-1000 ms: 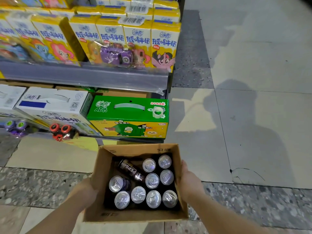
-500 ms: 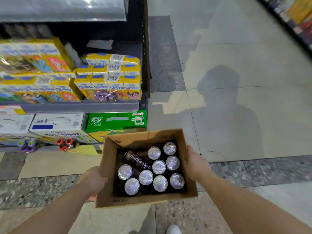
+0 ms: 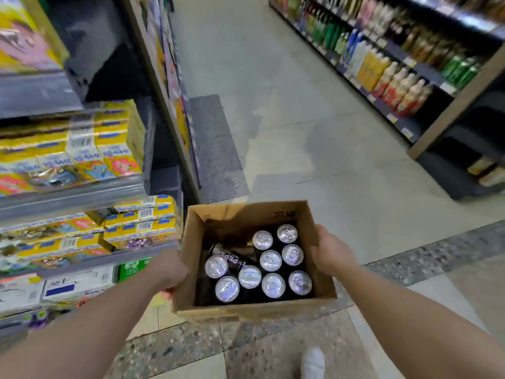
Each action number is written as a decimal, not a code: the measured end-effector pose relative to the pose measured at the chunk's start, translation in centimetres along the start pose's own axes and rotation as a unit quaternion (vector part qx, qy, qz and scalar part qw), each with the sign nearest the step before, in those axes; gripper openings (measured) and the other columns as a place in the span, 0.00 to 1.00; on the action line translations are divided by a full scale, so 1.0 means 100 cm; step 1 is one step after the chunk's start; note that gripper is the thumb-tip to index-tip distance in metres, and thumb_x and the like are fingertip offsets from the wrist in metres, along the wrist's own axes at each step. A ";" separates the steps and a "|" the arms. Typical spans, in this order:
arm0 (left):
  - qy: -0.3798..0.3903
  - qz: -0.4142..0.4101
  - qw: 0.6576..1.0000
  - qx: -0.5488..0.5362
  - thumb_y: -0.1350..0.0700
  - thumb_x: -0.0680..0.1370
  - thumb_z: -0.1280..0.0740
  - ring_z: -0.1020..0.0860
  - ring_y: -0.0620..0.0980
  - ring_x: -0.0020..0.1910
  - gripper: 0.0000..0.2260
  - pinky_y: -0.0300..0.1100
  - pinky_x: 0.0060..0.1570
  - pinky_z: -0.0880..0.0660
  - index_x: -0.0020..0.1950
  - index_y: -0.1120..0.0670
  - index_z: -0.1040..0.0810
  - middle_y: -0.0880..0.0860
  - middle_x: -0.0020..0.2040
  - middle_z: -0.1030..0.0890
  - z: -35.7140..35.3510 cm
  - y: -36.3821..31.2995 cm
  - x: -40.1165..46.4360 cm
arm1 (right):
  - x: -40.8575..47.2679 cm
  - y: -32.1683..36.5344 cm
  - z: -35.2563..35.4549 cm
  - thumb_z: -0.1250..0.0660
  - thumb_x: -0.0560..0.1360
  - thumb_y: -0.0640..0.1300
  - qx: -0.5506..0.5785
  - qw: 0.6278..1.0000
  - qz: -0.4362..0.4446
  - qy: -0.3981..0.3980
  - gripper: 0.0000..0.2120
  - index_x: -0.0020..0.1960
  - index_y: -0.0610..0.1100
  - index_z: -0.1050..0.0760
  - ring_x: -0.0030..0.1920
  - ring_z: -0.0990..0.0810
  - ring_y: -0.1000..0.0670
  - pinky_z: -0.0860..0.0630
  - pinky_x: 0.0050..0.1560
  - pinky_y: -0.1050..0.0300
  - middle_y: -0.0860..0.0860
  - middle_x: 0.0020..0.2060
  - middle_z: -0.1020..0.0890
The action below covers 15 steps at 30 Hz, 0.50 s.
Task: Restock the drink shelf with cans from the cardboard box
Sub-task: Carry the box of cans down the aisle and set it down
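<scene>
**Open box of cans carried at the head of an aisle**

Cardboard box (image 3: 254, 310), top open, held off the floor between both hands, centre of view and near. Left hand (image 3: 170, 272) is on the box's left wall, fingers curled under the lower edge. Right hand (image 3: 332, 251) presses the right wall, thumb along the top rim; the fingers are behind the cardboard, so I cannot tell how far they curl.

Inside: nine upright cans (image 3: 270, 259), silver tops showing, packed toward the right and near sides. One dark can (image 3: 232, 257) with white lettering lies on its side at the left, resting against the standing ones. The far-left corner of the box is in shadow.

Left of the box: shelving with yellow drink cartons (image 3: 117, 154) on two levels, white cases and a green case (image 3: 131, 268) below. Much of it is blurred.

Far right, across a pale tiled floor (image 3: 287, 119): drink shelf (image 3: 393, 77) stocked with bottles in green, orange, red and blue, well apart from the box. White shoe (image 3: 313, 362) at the near edge, on speckled dark tile.
</scene>
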State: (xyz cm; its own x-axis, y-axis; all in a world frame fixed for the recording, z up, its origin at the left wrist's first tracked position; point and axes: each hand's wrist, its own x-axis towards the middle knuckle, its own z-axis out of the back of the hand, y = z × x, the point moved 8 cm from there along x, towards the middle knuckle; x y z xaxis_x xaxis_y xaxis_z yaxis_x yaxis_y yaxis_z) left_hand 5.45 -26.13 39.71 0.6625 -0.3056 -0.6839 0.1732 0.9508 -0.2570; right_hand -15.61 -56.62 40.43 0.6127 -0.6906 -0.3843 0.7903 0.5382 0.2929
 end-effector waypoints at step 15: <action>-0.050 0.022 0.991 -0.123 0.64 0.73 0.32 0.17 0.62 0.32 0.04 0.46 0.21 0.24 0.47 0.64 0.22 0.65 0.40 0.18 0.101 -0.248 0.049 | 0.197 -0.034 0.221 0.41 0.75 0.40 -0.029 0.996 0.068 -0.047 0.19 0.66 0.46 0.36 0.57 0.22 0.41 0.28 0.48 0.52 0.46 0.57 0.21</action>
State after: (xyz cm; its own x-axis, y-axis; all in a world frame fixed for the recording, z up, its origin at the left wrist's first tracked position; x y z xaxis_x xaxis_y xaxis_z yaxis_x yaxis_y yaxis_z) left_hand 11.79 -50.71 49.60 0.7366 -0.2457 -0.6301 -0.0325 0.9177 -0.3959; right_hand -6.13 -82.79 51.23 0.7143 -0.6495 -0.2606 0.6997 0.6549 0.2855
